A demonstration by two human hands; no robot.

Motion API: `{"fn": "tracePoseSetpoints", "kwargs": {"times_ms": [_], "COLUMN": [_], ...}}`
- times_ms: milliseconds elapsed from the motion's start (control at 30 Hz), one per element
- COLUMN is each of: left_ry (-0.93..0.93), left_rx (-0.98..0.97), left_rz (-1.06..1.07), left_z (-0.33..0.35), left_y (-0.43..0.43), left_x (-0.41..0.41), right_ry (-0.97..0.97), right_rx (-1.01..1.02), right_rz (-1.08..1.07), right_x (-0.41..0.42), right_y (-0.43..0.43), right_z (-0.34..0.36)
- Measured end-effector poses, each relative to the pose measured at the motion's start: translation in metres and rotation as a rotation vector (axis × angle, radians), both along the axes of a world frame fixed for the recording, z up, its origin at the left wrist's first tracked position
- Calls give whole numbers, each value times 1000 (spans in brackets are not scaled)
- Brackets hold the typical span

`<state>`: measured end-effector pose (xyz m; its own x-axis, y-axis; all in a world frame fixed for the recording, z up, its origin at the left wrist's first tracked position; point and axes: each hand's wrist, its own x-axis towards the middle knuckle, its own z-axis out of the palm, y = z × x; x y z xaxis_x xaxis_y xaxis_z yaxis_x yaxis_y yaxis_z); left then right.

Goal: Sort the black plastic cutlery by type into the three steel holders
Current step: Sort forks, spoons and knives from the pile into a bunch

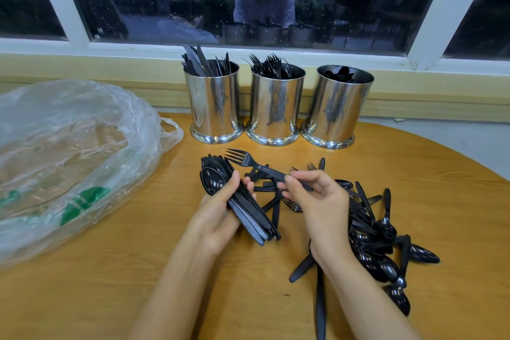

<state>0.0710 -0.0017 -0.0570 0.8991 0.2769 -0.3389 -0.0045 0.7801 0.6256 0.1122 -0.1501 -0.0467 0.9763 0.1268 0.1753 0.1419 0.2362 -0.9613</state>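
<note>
Three steel holders stand in a row at the table's back: the left holder (214, 102) has knives, the middle holder (274, 106) forks, the right holder (338, 110) spoons. My left hand (220, 212) grips a stacked bundle of spoons (242, 201), bowls pointing away from me. My right hand (317, 199) pinches the handle of a single black fork (248, 160), tines pointing up-left above the bundle. A loose pile of black cutlery (378, 237) lies on the table under and right of my right hand.
A crumpled clear plastic bag (69, 157) with green print covers the table's left side. The round wooden table (165, 270) ends at a curved edge on the right. A window with a white frame and sill runs behind the holders.
</note>
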Motion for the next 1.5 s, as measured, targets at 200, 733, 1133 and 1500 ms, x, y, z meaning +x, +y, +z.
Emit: {"fn": "tracePoseSetpoints", "kwargs": {"times_ms": [200,733,1133,1500], "left_ry": [-12,-9,-21,1], "left_rx": [104,-86,-80,-83], "left_rz": [-23,187,155,149], "left_z": [1,3,1,2], "left_y": [-3,18,17,15], "left_x": [0,-2,-1,-1], "right_ry": [-61,-331,-545,-407], "right_rx": [-189,-718,-1260,-1206], "right_rz": [75,-107,130,62], "right_x": [-6,30,16,12], "right_y": [7,-20,3,2], "right_z": [-10,-19,-36,-31]}}
